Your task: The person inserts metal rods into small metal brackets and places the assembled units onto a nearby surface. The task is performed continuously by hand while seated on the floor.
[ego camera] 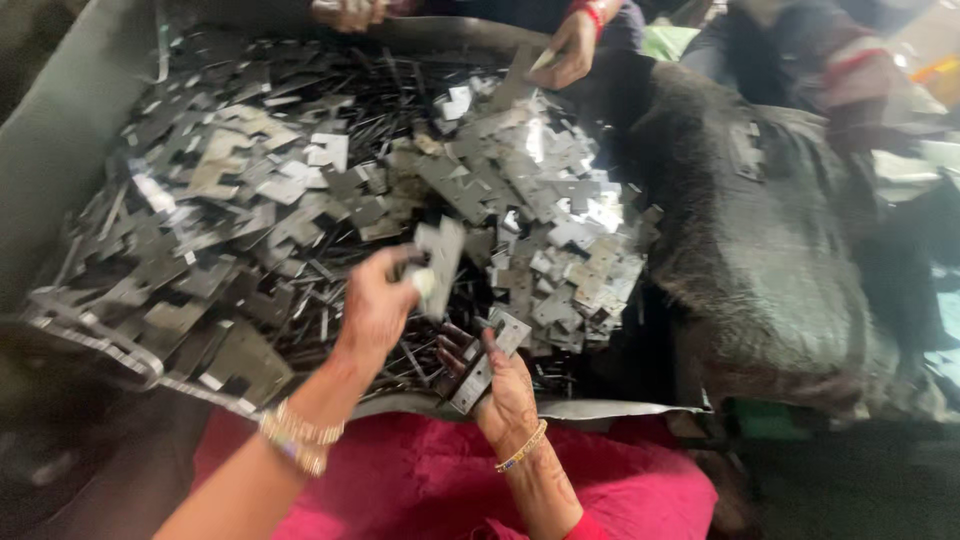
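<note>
My left hand (378, 300) is raised over the near part of a big heap of flat grey metal plates (300, 190) and is shut on one notched plate (438, 258), held upright. Just to its right, my right hand (503, 392) grips another grey plate (488, 362) by its lower end, close to the tray's near edge. Both wrists wear bangles. The picture is blurred by motion.
The plates lie in a wide grey tray (60, 130) with raised sides. Across the heap another person's hand (566, 50) holds a plate. A dark furry cloth (760, 240) covers the right side. Pink fabric (420, 480) lies below the tray's near edge.
</note>
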